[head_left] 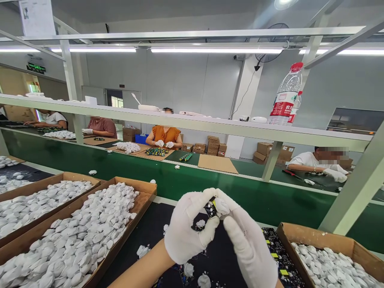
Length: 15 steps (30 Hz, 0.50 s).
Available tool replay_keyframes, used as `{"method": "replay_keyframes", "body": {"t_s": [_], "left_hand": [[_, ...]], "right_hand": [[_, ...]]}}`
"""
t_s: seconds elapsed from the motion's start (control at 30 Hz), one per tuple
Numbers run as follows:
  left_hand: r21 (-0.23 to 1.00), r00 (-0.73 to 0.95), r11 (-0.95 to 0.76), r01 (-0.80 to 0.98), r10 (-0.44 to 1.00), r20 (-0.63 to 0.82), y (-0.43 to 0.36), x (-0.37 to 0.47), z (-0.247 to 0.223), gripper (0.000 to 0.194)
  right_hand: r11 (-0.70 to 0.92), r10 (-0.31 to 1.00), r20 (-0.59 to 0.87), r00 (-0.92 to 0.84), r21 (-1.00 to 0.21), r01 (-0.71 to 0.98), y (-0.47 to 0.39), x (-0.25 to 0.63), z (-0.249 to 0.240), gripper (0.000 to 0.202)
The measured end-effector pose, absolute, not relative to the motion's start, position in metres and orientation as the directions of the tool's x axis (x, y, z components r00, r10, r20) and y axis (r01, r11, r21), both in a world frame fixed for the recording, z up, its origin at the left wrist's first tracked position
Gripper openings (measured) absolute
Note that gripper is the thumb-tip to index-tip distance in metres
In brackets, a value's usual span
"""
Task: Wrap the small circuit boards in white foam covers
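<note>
The far wall (168, 80) is pale grey panelling with upright seams, broken by a doorway (115, 98) on the left, with brightness beyond it, and a white pillar (246, 88) right of centre. A fan (271, 42) is mounted high by the pillar, a dark cord (243, 96) trailing below. Strip lights (216, 51) glow in a row beneath a pale frame (192, 34); a round lamp (283, 3) shines from the grey ceiling (180, 16). A white shelf (192, 121) runs across above a long green bench (252, 170). Brown boxes (213, 146) stand stacked along the wall. A dark pane (351, 118) is set at right, and a green sign (36, 67) is lit at far left.
</note>
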<state>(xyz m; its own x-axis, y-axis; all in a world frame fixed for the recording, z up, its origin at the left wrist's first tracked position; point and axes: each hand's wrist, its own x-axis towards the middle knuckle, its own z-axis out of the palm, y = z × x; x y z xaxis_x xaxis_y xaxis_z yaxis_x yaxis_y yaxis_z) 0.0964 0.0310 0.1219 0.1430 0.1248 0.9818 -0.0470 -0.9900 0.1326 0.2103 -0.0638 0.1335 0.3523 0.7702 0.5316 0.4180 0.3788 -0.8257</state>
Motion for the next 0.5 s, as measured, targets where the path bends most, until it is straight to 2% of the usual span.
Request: {"method": "replay_keyframes", "body": {"t_s": [0.1,0.2,0.27,0.33,0.5], "left_hand": [[0.055,0.169,-0.99,-0.127,0.033,0.985,0.031,0.095,0.123,0.062],[-0.026,0.164,-0.981,-0.192,-0.058,0.985,0.03,0.095,0.126,0.063],[-0.068,0.143,-0.984,-0.162,-0.091,0.986,0.03,0.095,0.127,0.062],[-0.064,0.157,-0.992,-0.11,-0.081,0.984,0.031,0.095,0.125,0.063],[-0.02,0.188,-0.994,-0.106,-0.04,0.981,0.038,0.094,0.121,0.065]], "right_hand": [[0.395,0.821,0.41,0.397,-0.91,0.124,-0.064,0.21,0.141,0.04],[0.356,0.911,0.336,0.241,-0.934,-0.043,-0.063,0.208,0.152,0.036],[0.345,0.927,0.324,0.191,-0.934,-0.092,-0.064,0.206,0.157,0.026],[0.358,0.914,0.321,0.247,-0.925,-0.125,-0.064,0.203,0.158,0.019],[0.373,0.89,0.31,0.335,-0.917,-0.143,-0.062,0.201,0.151,0.021]]}}
